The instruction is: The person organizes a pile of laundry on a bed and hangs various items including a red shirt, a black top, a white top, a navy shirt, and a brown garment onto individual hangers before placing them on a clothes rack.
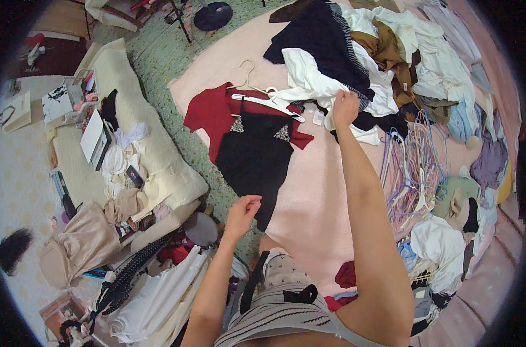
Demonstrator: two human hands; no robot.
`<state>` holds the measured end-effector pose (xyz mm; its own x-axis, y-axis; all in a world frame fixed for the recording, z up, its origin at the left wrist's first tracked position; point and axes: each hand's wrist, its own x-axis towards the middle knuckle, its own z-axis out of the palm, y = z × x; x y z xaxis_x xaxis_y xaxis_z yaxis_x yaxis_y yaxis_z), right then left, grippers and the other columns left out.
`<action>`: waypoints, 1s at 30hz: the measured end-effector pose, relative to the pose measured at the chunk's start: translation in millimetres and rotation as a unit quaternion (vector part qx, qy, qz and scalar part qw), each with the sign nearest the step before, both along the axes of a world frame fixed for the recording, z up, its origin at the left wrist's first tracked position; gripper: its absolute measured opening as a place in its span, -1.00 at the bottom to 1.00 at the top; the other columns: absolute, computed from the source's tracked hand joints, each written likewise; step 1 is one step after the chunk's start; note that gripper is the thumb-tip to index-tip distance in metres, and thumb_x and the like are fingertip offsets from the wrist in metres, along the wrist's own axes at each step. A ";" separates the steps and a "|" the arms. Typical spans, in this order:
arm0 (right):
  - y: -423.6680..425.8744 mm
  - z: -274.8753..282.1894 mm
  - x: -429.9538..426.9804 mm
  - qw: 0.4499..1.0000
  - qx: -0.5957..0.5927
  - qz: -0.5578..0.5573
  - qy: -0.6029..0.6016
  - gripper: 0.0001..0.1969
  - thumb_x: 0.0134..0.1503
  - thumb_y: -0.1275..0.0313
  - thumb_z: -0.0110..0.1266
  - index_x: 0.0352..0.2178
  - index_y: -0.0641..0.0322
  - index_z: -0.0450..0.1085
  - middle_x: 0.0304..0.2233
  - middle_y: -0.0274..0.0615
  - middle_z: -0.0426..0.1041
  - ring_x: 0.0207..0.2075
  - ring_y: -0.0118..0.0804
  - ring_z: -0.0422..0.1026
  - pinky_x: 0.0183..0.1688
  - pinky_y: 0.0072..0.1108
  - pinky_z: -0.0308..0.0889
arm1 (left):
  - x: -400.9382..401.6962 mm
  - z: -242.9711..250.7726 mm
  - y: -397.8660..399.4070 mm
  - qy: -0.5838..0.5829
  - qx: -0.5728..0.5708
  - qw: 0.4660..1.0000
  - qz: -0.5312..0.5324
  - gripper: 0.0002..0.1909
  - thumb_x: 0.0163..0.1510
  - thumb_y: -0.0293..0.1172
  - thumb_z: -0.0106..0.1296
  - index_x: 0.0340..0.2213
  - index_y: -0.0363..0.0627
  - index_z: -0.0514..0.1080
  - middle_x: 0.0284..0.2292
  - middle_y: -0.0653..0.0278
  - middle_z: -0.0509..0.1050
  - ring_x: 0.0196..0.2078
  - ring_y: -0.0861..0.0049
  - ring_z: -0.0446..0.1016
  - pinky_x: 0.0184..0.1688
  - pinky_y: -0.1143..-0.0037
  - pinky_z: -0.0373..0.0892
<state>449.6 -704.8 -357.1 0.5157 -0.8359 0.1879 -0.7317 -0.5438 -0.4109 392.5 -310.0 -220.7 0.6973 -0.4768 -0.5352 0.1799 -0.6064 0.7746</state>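
Observation:
My right hand (pixel 346 108) is closed on a white garment (pixel 308 73), which lies bunched and stretched to the upper left over dark clothes. Left of it a black strappy top or dress (pixel 256 156) with sequined patches hangs from a white plastic hanger (pixel 267 106), spread flat on the pink bed cover. Beneath that lies a red short-sleeved garment (pixel 204 108), on a pale hanger (pixel 247 74) with its hook showing. My left hand (pixel 243 213), fingers loosely curled, is at the lower edge of the black garment; whether it pinches the cloth is not visible.
Tangled coloured hangers (pixel 412 169) lie on the bed to the right. A heap of clothes (pixel 441 56) covers the far right side, with a black garment (pixel 319 43) nearer. Across the speckled floor (pixel 159 82), a cream padded seat (pixel 172 173) holds boxes and clothing.

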 end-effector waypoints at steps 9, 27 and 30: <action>-115.1 -42.6 -25.2 0.939 0.286 -0.120 -0.146 -0.63 -0.03 0.24 0.05 -0.26 0.31 0.28 -0.25 -0.01 0.27 -0.19 0.01 0.29 -0.15 -0.33 0.24 | -2.2 -4.8 -13.9 0.025 0.025 0.997 -0.061 -0.78 0.04 -0.41 -0.06 -0.27 -0.24 0.40 -0.39 0.18 0.44 -0.39 0.52 0.43 -0.34 0.56 0.33; 90.2 111.4 -135.6 0.427 0.746 -0.085 -0.503 -0.62 0.15 0.26 -0.22 -0.11 0.33 0.26 -0.15 -0.06 0.38 -0.14 -0.19 0.38 -0.05 -0.41 0.28 | 3.3 29.4 -35.4 0.035 -0.014 0.996 -0.075 -0.71 -0.01 -0.40 -0.01 -0.20 -0.19 0.36 -0.31 0.16 0.42 -0.31 0.51 0.42 -0.24 0.54 0.33; 109.3 153.9 -169.9 0.272 0.806 -0.013 -0.525 -0.65 0.14 0.32 -0.19 -0.10 0.32 0.26 -0.20 -0.05 0.40 -0.21 -0.18 0.42 -0.13 -0.37 0.34 | -3.5 46.4 -57.6 -0.046 -0.023 0.993 -0.103 -0.54 -0.03 -0.41 0.03 -0.06 -0.19 0.23 -0.21 0.22 0.37 -0.24 0.58 0.37 -0.17 0.57 0.29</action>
<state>279.7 -595.5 -203.1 0.8755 -0.2693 -0.4013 0.2550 0.9628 -0.0899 388.9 -367.5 -174.2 0.6272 -0.6375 -0.4474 -0.0174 -0.5858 0.8103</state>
